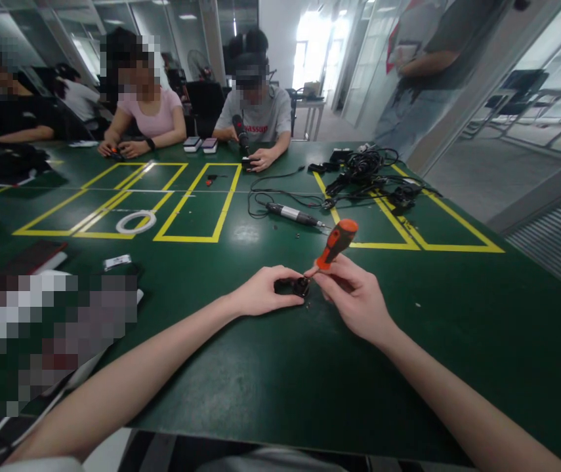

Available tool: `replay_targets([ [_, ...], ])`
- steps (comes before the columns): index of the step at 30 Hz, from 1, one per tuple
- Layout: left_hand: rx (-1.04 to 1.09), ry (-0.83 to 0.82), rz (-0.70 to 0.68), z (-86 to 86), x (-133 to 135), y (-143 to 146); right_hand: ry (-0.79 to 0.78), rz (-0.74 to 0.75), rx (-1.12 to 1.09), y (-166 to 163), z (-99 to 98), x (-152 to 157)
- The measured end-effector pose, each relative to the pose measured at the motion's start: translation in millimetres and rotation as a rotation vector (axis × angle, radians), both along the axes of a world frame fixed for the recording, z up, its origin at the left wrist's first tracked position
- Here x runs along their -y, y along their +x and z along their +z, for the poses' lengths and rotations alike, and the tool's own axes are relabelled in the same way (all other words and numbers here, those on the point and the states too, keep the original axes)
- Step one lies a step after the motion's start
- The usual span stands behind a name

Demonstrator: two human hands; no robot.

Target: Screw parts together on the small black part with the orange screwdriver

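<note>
My left hand (pixel 266 292) pinches a small black part (pixel 300 286) between thumb and fingers, low over the green table (pixel 211 380). What kind of part it is I cannot make out. An orange and dark grey screwdriver (pixel 338 244) is in my right hand (pixel 353 292), held by its shaft end between the fingers. Its handle tilts up and to the right, and the tip points down at the black part. Whether the tip touches the part is too small to tell. A few tiny bits lie just below the part.
A grey and black electric screwdriver (pixel 290 214) with a cord lies beyond my hands. Tangled black cables (pixel 363 167) are piled at the back right. A white ring (pixel 136 222) lies left, among yellow tape outlines. Co-workers sit across the table; a person (pixel 422 65) stands at the right.
</note>
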State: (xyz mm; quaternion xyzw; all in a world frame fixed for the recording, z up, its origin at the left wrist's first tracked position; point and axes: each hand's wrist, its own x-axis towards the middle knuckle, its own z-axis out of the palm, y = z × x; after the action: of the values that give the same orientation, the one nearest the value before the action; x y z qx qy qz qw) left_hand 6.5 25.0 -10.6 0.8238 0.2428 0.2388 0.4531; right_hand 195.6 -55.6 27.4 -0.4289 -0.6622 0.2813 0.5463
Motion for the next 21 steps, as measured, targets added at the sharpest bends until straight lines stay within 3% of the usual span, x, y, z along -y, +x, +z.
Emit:
replay_targets([
  [7,0.006,0.096,-0.067,1.7,0.2,-3.3,-0.171,0.096,-0.163,-6.0,-7.7,2.4],
  [12,-0.018,-0.001,0.002,3.3,1.3,-2.5,-0.172,0.094,-0.29,-8.6,-10.0,2.4],
  [21,-0.018,-0.042,0.025,6.3,3.7,-1.8,-0.145,0.024,-0.231,-2.9,-6.8,0.5],
])
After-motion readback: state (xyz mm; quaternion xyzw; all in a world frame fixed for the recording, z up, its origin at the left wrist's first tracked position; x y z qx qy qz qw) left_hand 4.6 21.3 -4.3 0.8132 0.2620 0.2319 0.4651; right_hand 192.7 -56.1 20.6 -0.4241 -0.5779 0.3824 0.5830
